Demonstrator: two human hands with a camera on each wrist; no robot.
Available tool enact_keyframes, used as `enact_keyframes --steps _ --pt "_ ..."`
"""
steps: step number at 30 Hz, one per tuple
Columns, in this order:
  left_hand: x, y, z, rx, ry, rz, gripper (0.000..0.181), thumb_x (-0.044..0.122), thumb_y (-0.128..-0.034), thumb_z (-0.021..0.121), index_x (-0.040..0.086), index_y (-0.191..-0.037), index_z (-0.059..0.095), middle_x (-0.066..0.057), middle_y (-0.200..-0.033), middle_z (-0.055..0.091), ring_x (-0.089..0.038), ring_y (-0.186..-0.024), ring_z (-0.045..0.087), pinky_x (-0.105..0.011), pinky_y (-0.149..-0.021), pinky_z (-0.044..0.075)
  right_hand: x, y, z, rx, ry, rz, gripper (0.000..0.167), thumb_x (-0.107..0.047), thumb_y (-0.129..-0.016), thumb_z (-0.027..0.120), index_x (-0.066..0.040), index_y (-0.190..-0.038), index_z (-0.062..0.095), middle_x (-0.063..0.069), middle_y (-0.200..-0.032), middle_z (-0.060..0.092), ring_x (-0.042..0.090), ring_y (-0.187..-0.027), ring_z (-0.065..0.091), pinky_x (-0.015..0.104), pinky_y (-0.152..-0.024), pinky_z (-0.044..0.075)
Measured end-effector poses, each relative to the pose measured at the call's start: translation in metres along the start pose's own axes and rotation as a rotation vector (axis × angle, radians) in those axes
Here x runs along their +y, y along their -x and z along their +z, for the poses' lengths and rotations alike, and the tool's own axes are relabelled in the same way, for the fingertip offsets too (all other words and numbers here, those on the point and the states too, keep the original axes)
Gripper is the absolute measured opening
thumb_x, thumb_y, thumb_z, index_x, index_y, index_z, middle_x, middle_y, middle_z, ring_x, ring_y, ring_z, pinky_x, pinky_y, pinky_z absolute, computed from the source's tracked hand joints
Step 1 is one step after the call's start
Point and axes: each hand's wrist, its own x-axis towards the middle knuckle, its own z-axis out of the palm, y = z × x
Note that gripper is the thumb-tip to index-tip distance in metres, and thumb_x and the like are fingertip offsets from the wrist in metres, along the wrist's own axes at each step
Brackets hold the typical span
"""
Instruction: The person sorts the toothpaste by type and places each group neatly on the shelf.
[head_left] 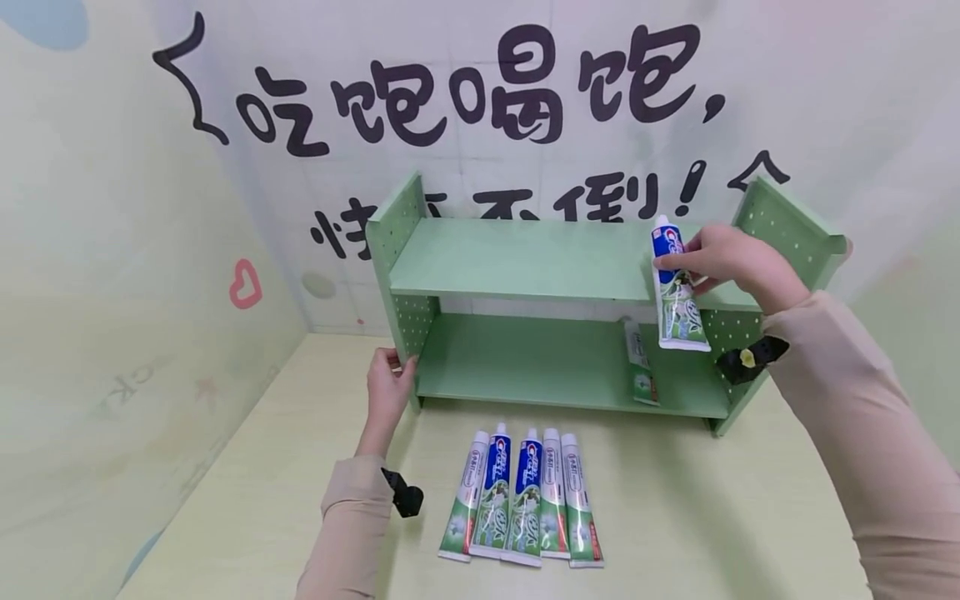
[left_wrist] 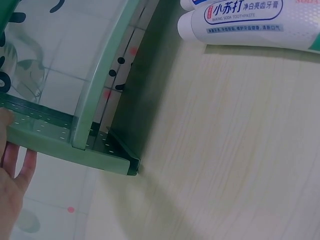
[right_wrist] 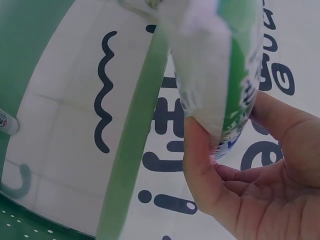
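Note:
My right hand (head_left: 731, 258) pinches a blue, green and white toothpaste tube (head_left: 678, 292) between thumb and fingers. Cap upward, the tube is held before the right part of the upper board of a green two-tier shelf (head_left: 525, 258). The right wrist view shows the thumb and fingers on either side of the tube (right_wrist: 220, 75). My left hand (head_left: 388, 387) grips the shelf's left side panel (left_wrist: 65, 150) near its lower board. A white and green toothpaste tube (head_left: 639, 362) lies on the lower board, toward the right.
Several toothpaste tubes (head_left: 525, 500) lie side by side on the pale table (head_left: 652, 517) in front of the shelf, caps toward it. Behind the shelf stands a wall (head_left: 465, 167) with large black lettering. The shelf's right side panel (head_left: 795, 233) is close to my right hand.

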Motion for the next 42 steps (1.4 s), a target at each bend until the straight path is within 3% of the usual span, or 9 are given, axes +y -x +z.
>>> enact_keyframes --steps 13,21,31,42 --pt "0.003 -0.008 -0.001 0.012 0.009 0.007 0.033 0.012 -0.0901 0.055 -0.007 -0.114 0.042 -0.024 -0.111 0.052 -0.034 -0.101 0.056 -0.039 -0.085 0.054 -0.002 -0.020 -0.017 -0.048 -0.009 0.029 0.052 -0.035 -0.089 0.055 0.014 -0.104 0.052 0.004 -0.075 0.063 0.010 -0.064 0.063 0.032 -0.069 0.058" --pt "0.003 -0.005 0.000 0.001 -0.010 -0.001 0.033 0.013 -0.0905 0.054 -0.006 -0.114 0.043 -0.023 -0.111 0.052 -0.034 -0.099 0.058 -0.039 -0.083 0.055 0.003 -0.031 -0.028 -0.132 -0.031 0.065 0.050 -0.034 -0.089 0.055 0.014 -0.104 0.048 0.000 -0.073 0.063 0.009 -0.067 0.060 0.029 -0.071 0.058" --pt "0.000 -0.001 0.002 0.008 -0.024 0.014 0.032 0.012 -0.0897 0.055 -0.007 -0.113 0.044 -0.024 -0.110 0.054 -0.034 -0.096 0.058 -0.038 -0.082 0.055 0.015 -0.045 -0.035 -0.172 -0.004 0.111 0.046 -0.036 -0.089 0.055 0.010 -0.096 0.051 -0.002 -0.070 0.062 0.008 -0.064 0.060 0.026 -0.068 0.057" --pt "-0.002 0.000 -0.002 0.004 -0.028 0.014 0.031 0.013 -0.0902 0.055 -0.006 -0.112 0.043 -0.023 -0.109 0.053 -0.032 -0.096 0.058 -0.038 -0.080 0.056 0.015 -0.061 -0.040 -0.277 0.010 0.145 0.047 -0.037 -0.089 0.054 0.009 -0.100 0.052 -0.003 -0.070 0.065 0.006 -0.063 0.062 0.022 -0.067 0.056"
